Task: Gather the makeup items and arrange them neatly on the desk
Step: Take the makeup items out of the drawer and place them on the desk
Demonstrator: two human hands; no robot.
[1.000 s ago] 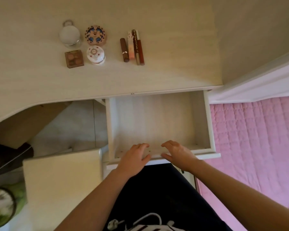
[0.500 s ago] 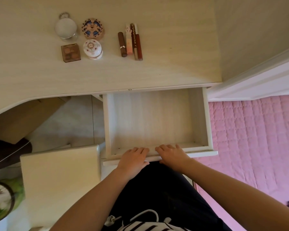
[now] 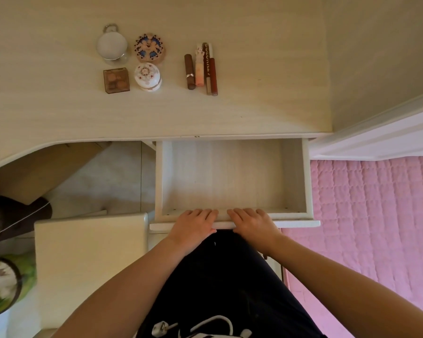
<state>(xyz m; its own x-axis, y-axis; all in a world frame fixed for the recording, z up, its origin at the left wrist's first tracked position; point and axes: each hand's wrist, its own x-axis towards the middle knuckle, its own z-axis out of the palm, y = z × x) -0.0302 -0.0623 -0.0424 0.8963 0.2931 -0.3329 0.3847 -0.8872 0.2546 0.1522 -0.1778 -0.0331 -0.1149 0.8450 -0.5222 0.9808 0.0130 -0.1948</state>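
The left hand (image 3: 193, 225) and the right hand (image 3: 252, 224) rest side by side on the front rim of the open drawer (image 3: 306, 179), fingers almost straight, holding nothing. The makeup items (image 3: 147, 76) lie on the desk (image 3: 266, 76), at eleven o'clock from the hands.

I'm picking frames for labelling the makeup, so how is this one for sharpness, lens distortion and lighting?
Head view: the lip tubes are fairly sharp, though their lettering is barely legible. The green object at lower left is blurred. Wide-angle stretch enlarges the forearms near the bottom edge. The light is soft and warm, without glare, and the drawer is evenly lit.
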